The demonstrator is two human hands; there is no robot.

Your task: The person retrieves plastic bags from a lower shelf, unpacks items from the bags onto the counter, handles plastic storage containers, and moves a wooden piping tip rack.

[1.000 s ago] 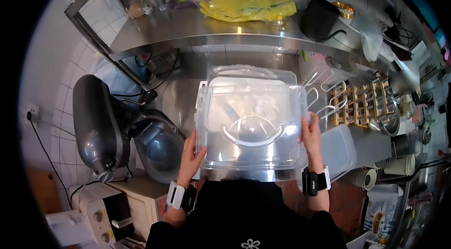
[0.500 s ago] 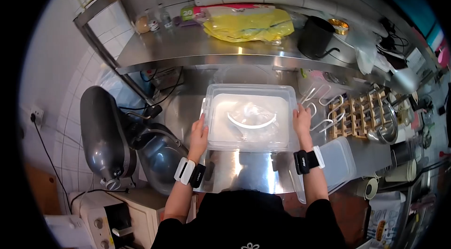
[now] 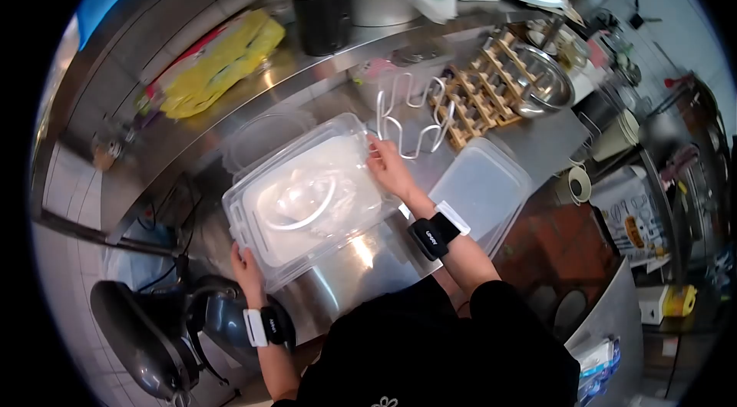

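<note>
In the head view, a clear plastic storage box (image 3: 349,219) holds a white, flour-like powder (image 3: 265,242). A see-through piece with a curved white rim (image 3: 315,211) shows over the powder; what it is I cannot tell. My left hand (image 3: 247,275) grips the box's near left side, fingers closed at the rim. On the opposite side, my right hand (image 3: 389,169) has its fingers closed on the box's edge. A black and a white band circle each wrist. The box sits level with the steel counter (image 3: 365,253); whether it touches the top is unclear.
To the right lie a translucent flat container (image 3: 484,184), a white wire rack (image 3: 414,112), a wooden lattice rack (image 3: 487,92) and a steel bowl (image 3: 549,81). A dark stand mixer (image 3: 142,342) stands at left. The shelf above holds a black pitcher (image 3: 321,19) and yellow packaging (image 3: 223,62).
The view has swung to the right and tilted, so the counter and box appear rotated and shifted left. Both hands still hold the box's sides.
</note>
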